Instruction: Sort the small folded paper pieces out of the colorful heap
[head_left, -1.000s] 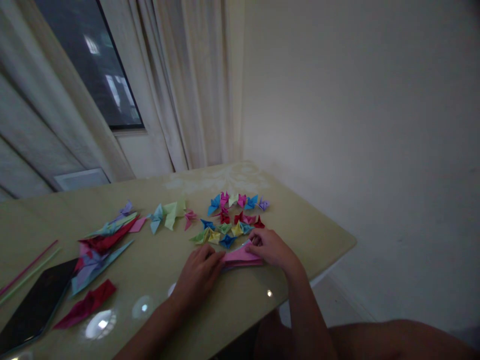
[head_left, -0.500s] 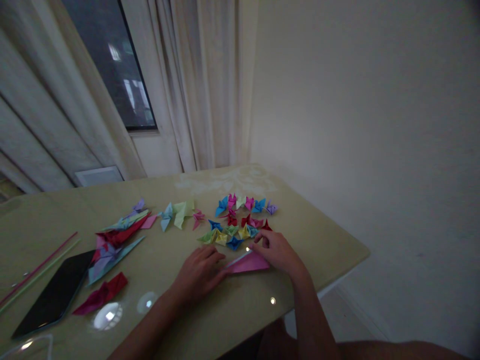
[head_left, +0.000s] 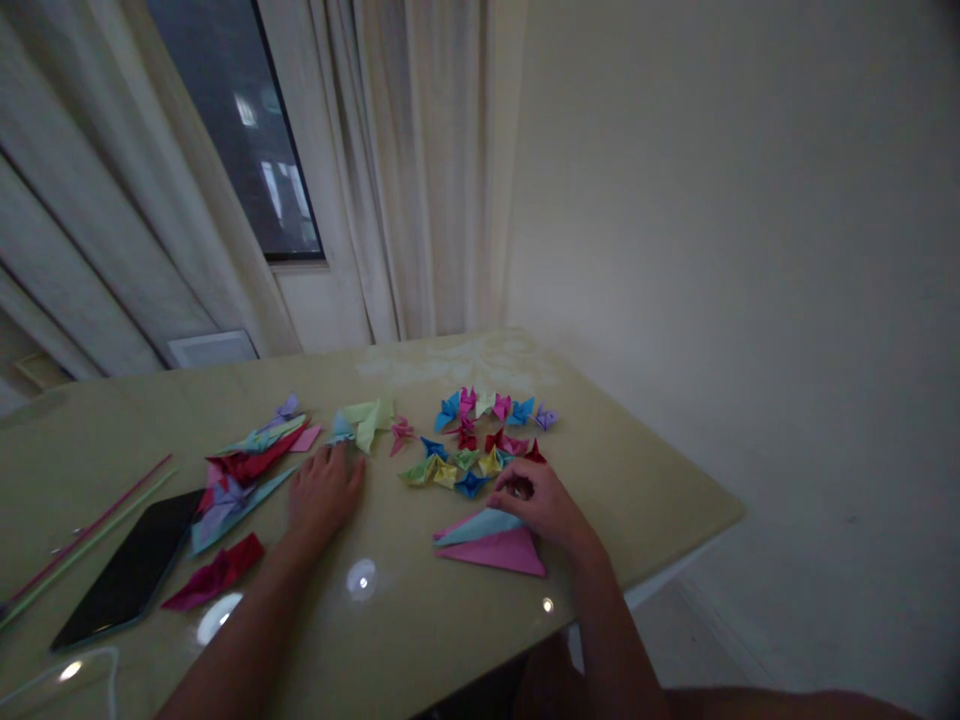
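My right hand point(head_left: 541, 503) rests with curled fingers on the far edge of a folded pink paper triangle point(head_left: 501, 549) whose light blue flap point(head_left: 478, 525) is turned up. My left hand point(head_left: 324, 492) lies flat and open on the table, its fingertips touching a small light blue folded piece point(head_left: 341, 431) next to a light green folded piece point(head_left: 369, 417). A cluster of several small coloured origami pieces point(head_left: 480, 445) sits just beyond my right hand.
A pile of long folded papers in red, teal and purple point(head_left: 244, 470) lies left of my left hand, a dark red one point(head_left: 214, 573) nearer me. A black tablet point(head_left: 131, 567) and two thin sticks point(head_left: 86, 538) lie far left. The table edge point(head_left: 679, 555) runs at right.
My left hand left the pink paper and moved left and away to the light blue and green pieces. The pink paper now lies with its blue flap showing, held only by my right hand.
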